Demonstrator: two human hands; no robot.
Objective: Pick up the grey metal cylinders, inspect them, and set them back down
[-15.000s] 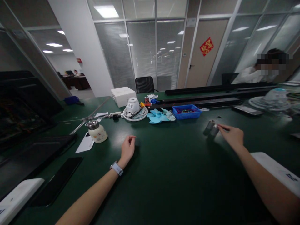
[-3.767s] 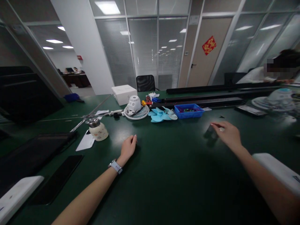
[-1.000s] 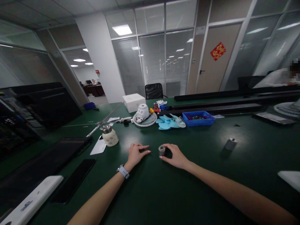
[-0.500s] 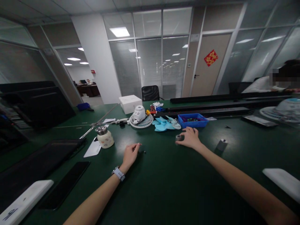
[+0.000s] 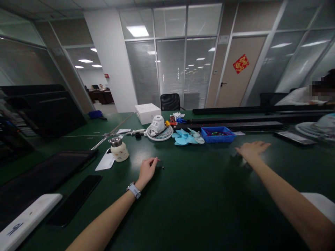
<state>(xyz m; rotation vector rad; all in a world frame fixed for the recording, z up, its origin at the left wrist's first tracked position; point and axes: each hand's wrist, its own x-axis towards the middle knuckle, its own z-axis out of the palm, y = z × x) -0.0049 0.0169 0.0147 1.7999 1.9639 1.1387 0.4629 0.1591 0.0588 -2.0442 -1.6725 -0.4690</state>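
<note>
My left hand point(image 5: 148, 169) rests low over the green table point(image 5: 183, 202), with thumb and forefinger pressed together; what they hold, if anything, is too small to name. A tiny dark part point(image 5: 163, 167) lies just right of its fingertips. Farther right, my right hand point(image 5: 251, 150) hovers above the table with its fingers spread. Under its palm a greyish object point(image 5: 245, 161) shows in part, blurred and mostly hidden. Light-blue fan blades point(image 5: 185, 137) lie between and beyond the hands, beside a blue tray point(image 5: 219, 138) of small parts.
A white fan housing point(image 5: 157, 127) sits in a round grille near a white box point(image 5: 148, 113). On the left are a cream jar point(image 5: 119, 150), a black phone-like slab point(image 5: 75, 200) and a white case point(image 5: 31, 219). Black rails point(image 5: 235, 125) cross behind. A person point(image 5: 295, 96) sits far right.
My right hand has moved right from near the blue tray, and its fingers have spread; the grey cylinder it was at no longer shows there. My left hand has barely moved. The view shifted slightly.
</note>
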